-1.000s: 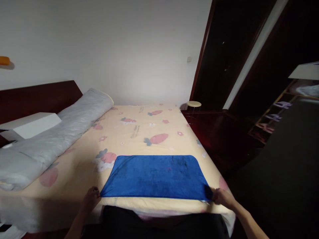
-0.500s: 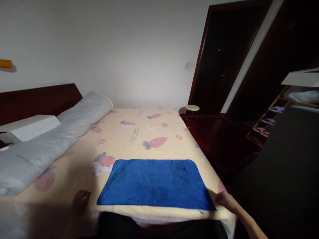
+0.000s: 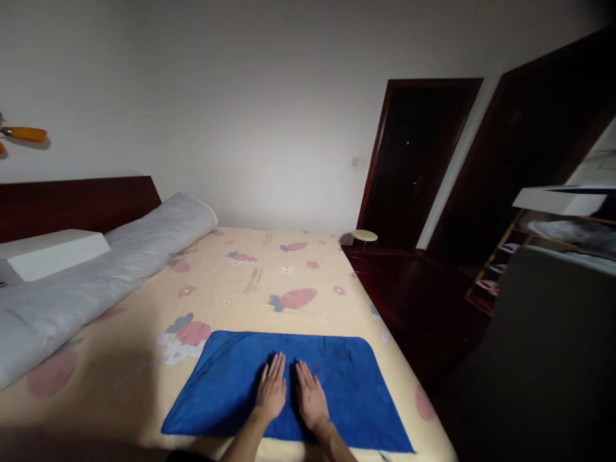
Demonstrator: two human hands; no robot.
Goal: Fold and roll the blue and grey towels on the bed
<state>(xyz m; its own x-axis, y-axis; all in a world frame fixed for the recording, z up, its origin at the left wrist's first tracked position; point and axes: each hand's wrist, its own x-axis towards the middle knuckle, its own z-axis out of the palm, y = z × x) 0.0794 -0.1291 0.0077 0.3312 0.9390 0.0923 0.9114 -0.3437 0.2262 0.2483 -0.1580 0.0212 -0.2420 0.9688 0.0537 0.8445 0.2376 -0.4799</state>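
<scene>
Blue cloth [image 3: 356, 391] just lying on the bed [image 3: 250, 311]
Left hand [image 3: 272, 387] and right hand [image 3: 312, 396] are resting on it palm-down, grips wide open

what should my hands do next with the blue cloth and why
Probably slide the left hand and right hand gently outward, palms down, toward the side edges. Both are flat and close together near the middle of the blue cloth, which lies spread on the bed, with dark streaks, perhaps creases, toward its far corners.
</scene>
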